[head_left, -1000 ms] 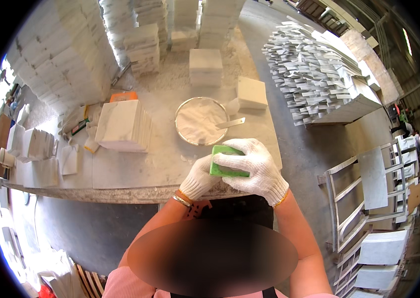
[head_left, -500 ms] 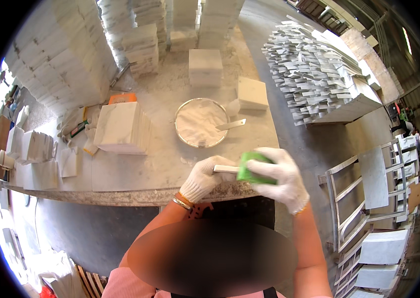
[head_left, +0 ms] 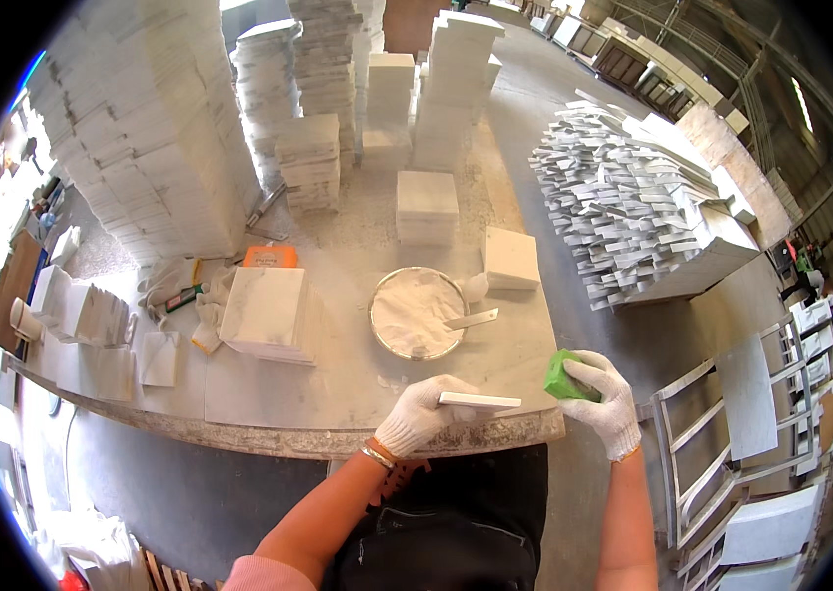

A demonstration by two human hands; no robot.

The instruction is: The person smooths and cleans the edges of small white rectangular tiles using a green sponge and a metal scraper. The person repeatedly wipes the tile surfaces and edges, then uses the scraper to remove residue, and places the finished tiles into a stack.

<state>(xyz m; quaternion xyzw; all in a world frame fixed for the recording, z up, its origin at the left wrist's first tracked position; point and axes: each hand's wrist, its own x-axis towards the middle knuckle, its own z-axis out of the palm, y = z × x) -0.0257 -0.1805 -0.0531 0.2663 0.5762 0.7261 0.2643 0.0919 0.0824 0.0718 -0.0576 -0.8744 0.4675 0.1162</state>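
Observation:
My left hand (head_left: 423,412), in a white knit glove, grips a thin white stone tile (head_left: 480,401) by its left end, edge toward me, just over the table's front edge. Off to the right, past the table's corner, my gloved right hand (head_left: 602,399) is closed round a green block (head_left: 570,376), perhaps a sanding sponge. Block and tile are apart. Beyond my left hand stands a round metal-rimmed bowl (head_left: 405,338) of pale powder, a flat scraper (head_left: 474,319) resting in it.
A tile stack (head_left: 264,313) stands left of the bowl, by an orange box (head_left: 270,257). Tall tile stacks (head_left: 141,128) line the back left. Right of the table are a pallet of stone strips (head_left: 623,197) and a wooden rack (head_left: 702,443).
My right hand has drawn the green block off the tile, to the right. The tile's far end now shows uncovered. The view has tilted up, so the table sits lower in it.

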